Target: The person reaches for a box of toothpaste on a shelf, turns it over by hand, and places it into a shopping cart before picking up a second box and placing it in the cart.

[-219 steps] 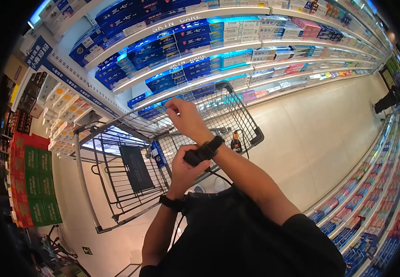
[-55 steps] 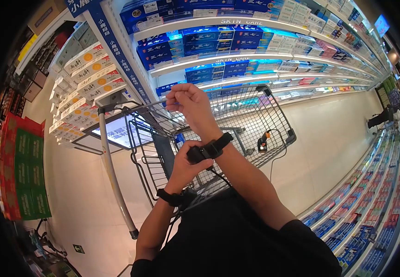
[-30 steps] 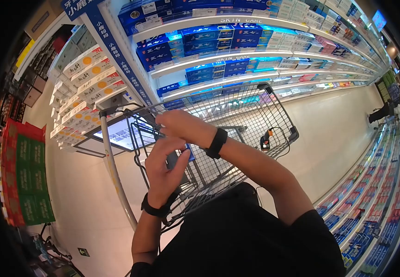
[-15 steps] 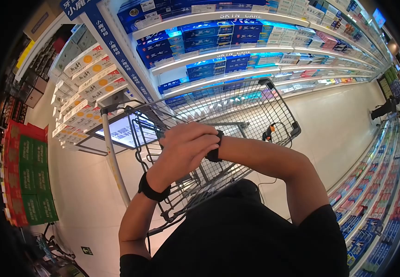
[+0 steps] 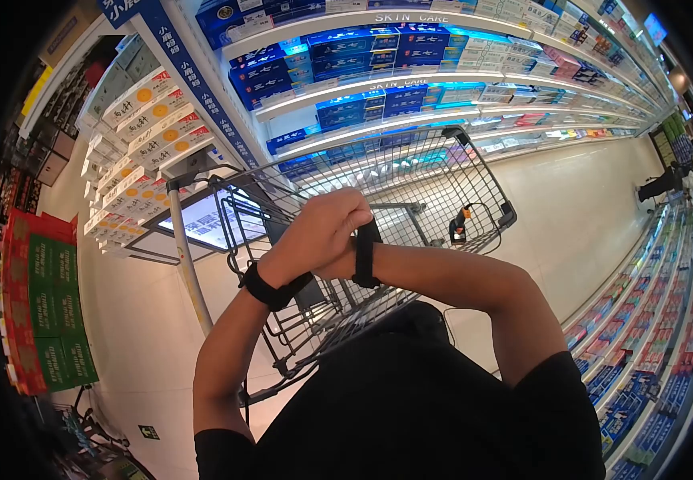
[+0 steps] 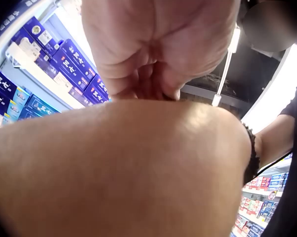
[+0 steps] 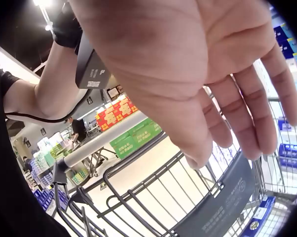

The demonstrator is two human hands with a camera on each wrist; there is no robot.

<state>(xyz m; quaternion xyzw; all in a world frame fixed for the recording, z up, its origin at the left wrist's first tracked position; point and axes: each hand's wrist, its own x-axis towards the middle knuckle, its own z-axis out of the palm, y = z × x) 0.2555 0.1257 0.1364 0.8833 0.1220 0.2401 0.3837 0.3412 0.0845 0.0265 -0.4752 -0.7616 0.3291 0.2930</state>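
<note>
Over the wire shopping cart (image 5: 410, 172), between two rows of lit shelves, the left grip (image 5: 321, 232) lies across the right grip (image 7: 202, 64). Its fingers curl down onto the back of that hand and hide it almost wholly from the head camera. The right wrist view shows the right grip open, fingers straight and slack, holding nothing above the cart's basket. A black wrist strap (image 5: 365, 253) circles the right wrist just beside the left grip's knuckles, and a black box (image 7: 91, 69) sits under the left wrist. Blue cartons (image 5: 354, 60) fill the shelves beyond the cart. Red and green cases (image 5: 46, 304) are stacked at the left. Far down the aisle floor (image 5: 578, 208) stands another person (image 5: 662, 186).
</note>
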